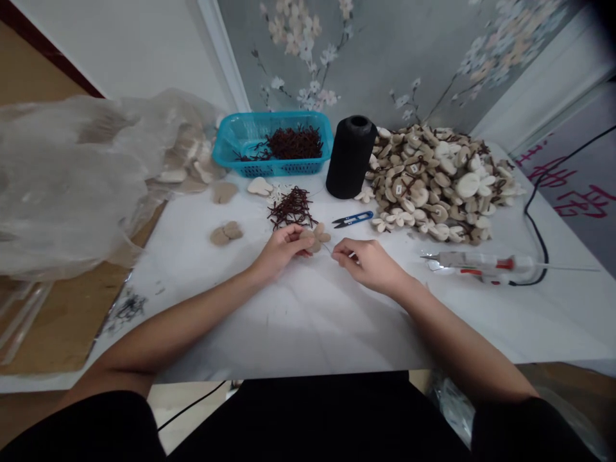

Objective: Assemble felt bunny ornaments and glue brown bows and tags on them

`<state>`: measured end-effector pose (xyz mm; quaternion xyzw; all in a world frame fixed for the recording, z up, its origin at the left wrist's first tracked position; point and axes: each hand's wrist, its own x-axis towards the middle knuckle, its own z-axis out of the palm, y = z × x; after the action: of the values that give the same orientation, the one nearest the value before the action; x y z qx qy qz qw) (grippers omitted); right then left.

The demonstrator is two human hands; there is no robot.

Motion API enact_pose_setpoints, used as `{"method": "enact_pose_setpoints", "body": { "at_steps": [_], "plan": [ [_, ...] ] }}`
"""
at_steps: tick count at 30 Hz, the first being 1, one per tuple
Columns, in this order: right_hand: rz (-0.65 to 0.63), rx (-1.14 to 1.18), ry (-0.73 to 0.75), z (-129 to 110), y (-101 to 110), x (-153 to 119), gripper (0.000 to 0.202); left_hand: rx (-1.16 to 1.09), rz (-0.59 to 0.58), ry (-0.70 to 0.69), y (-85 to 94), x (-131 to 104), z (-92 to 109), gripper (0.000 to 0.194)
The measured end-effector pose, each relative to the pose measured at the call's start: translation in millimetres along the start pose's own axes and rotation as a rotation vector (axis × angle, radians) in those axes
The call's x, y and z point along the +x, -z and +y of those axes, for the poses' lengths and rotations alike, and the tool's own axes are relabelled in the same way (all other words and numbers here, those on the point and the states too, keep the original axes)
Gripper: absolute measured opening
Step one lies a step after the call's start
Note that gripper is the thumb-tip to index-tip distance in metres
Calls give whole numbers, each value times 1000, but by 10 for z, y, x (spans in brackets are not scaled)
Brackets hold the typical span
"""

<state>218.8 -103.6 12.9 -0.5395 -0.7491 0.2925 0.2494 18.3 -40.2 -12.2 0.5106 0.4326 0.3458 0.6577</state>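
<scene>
My left hand [287, 249] pinches a beige petal-shaped fabric piece [319, 236] over the middle of the white table. Just to its right, my right hand [360, 260] is closed in a pinch on a thin thread [328, 249] that runs to the fabric piece. Behind my left hand lies a small heap of dark brown bows [292, 206]. Blue thread snips [353, 219] rest behind my right hand, near a large black thread cone [351, 157]. More beige pieces lie to the left, one pair [226, 233] nearest my left hand.
A blue basket [224, 138] holds dark brown bows at the back. A big pile of beige and white fabric flowers [433, 183] fills the back right. A glue gun [486, 262] with a black cord lies at the right. Plastic bags [72, 179] cover the left.
</scene>
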Motion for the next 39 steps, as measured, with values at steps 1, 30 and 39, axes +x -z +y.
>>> {"method": "enact_pose_setpoints", "body": {
  "at_steps": [1,30,39],
  "plan": [
    [9,17,-38,-5,-1,2,15,-2,-1,-4,-1,-3,1,29],
    [214,-246,347,5,19,-23,21,248,-134,-79,-147,-187,18,26],
    [234,-174,255,-6,60,-18,19,559,-178,-318,-212,-335,54,15]
  ]
}}
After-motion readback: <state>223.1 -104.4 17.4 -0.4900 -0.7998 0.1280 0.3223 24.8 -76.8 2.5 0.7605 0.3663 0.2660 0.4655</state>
